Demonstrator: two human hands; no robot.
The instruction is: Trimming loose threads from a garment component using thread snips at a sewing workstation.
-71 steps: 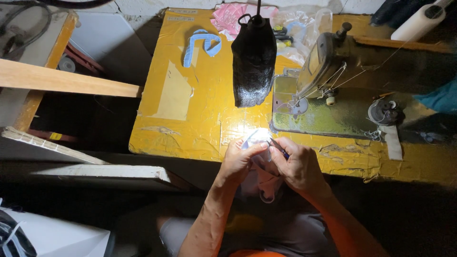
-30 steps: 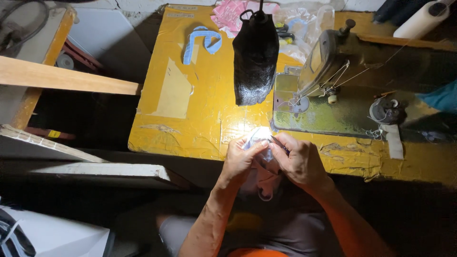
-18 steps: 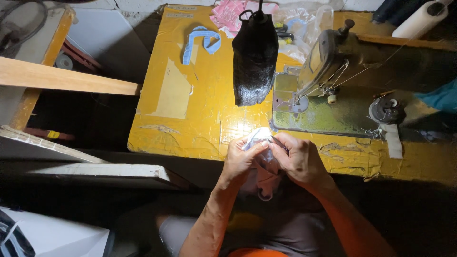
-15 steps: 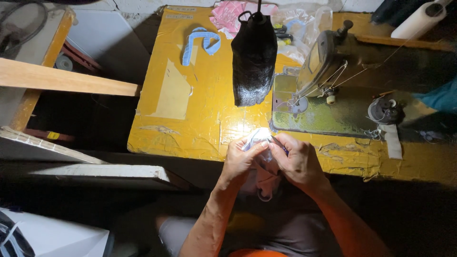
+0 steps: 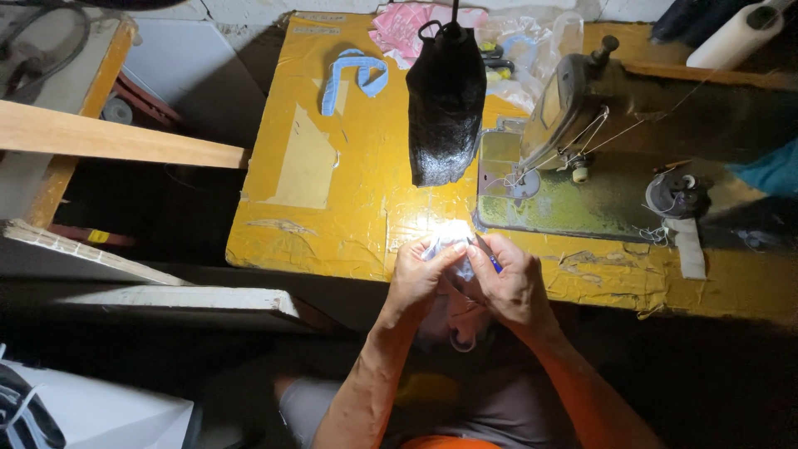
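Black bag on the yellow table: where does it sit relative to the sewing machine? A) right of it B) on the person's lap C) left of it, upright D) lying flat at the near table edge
C: the black bag stands upright on the yellow table, left of the sewing machine in the image, beyond the left hand and right hand, which work a small pale piece at the near edge.

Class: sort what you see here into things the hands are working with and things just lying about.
In use: left hand, right hand, small pale piece, thin dark tool.
Lying about: sewing machine, black bag, blue strip, pink cloth, white spool.
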